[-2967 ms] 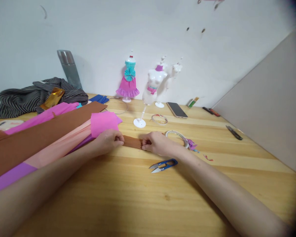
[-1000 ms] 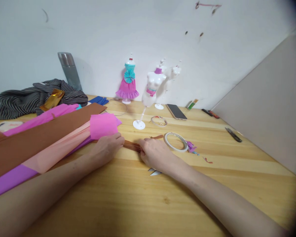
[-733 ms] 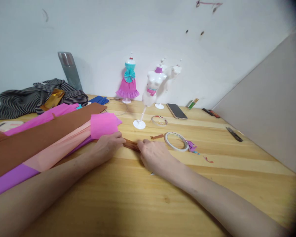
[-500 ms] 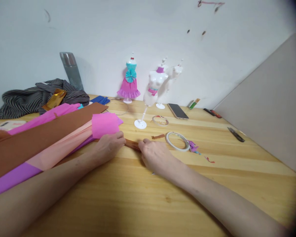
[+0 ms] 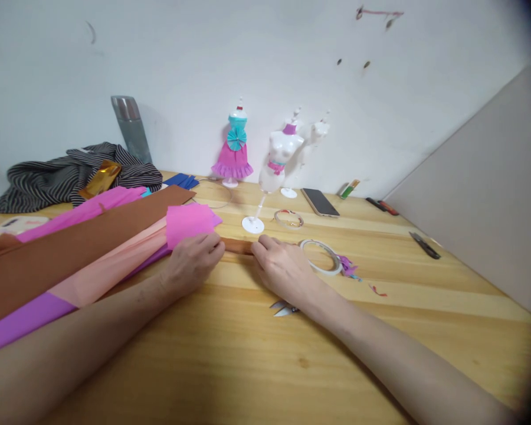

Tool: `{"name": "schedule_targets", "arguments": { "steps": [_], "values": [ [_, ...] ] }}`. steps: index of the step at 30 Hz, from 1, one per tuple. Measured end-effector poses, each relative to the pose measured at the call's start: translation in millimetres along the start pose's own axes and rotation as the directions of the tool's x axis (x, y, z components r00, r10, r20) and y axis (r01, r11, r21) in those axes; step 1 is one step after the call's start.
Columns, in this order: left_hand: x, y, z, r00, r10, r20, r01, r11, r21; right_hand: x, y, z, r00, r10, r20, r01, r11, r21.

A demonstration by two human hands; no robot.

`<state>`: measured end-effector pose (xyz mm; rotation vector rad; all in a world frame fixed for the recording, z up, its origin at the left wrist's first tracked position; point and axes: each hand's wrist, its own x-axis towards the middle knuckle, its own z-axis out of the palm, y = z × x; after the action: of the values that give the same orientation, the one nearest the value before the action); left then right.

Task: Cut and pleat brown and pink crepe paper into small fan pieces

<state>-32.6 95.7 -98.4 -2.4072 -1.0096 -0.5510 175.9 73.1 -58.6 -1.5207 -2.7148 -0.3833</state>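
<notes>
A narrow strip of brown crepe paper (image 5: 238,246) stretches between my two hands, just above the wooden table. My left hand (image 5: 195,260) pinches its left end, close to a pink paper piece (image 5: 188,224). Its right end is gripped by my right hand (image 5: 279,262), whose curled fingers hide that end. Scissors (image 5: 284,309) lie partly under my right wrist, only the blades showing. Behind the strip stands a white mini dress form (image 5: 279,150) with a pink waistband and purple collar. To the right of my right hand rests a roll of double-sided tape (image 5: 321,257).
Long brown, peach and purple paper sheets (image 5: 84,242) cover the left side. At the back are a dressed mini form (image 5: 232,147), a flask (image 5: 131,130), striped cloth (image 5: 35,183) and a phone (image 5: 320,202). A dark cutter (image 5: 425,245) lies right, near purple scraps (image 5: 347,266).
My right hand has risen slightly, pulling the brown strip flatter and more level. The scissors' blades now show below my wrist, and the small brown scrap behind is now out of sight.
</notes>
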Motion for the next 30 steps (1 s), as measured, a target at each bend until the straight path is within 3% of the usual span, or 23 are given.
{"name": "schedule_targets", "arguments": {
  "steps": [7, 12, 15, 20, 25, 30],
  "values": [
    [1, 1, -8.4, 0.998, 0.001, -0.071, 0.000, 1.000, 0.018, 5, 15, 16, 0.976, -0.030, -0.214, 0.041, 0.998, 0.047],
    [1, 2, -10.5, 0.992, 0.075, -0.097, -0.058, 0.985, 0.164, 6, 19, 21, 0.979, 0.018, -0.203, 0.019, 0.984, 0.177],
    [1, 2, -7.7, 0.992, 0.081, -0.101, -0.063, 0.984, 0.169, 7, 20, 22, 0.985, 0.019, -0.174, 0.018, 0.978, 0.208],
    [0, -1, 2.2, 0.999, -0.033, 0.035, 0.032, 0.999, 0.015, 7, 23, 26, 0.990, 0.008, -0.138, 0.025, 0.971, 0.237],
    [-1, -5, 8.7, 0.970, -0.145, 0.195, 0.168, 0.980, -0.107, 9, 27, 31, 0.991, -0.048, -0.126, 0.082, 0.955, 0.286],
    [-1, -6, 12.0, 0.949, -0.180, 0.258, 0.223, 0.963, -0.150, 9, 28, 34, 0.992, -0.040, -0.118, 0.072, 0.955, 0.287]
  ]
}}
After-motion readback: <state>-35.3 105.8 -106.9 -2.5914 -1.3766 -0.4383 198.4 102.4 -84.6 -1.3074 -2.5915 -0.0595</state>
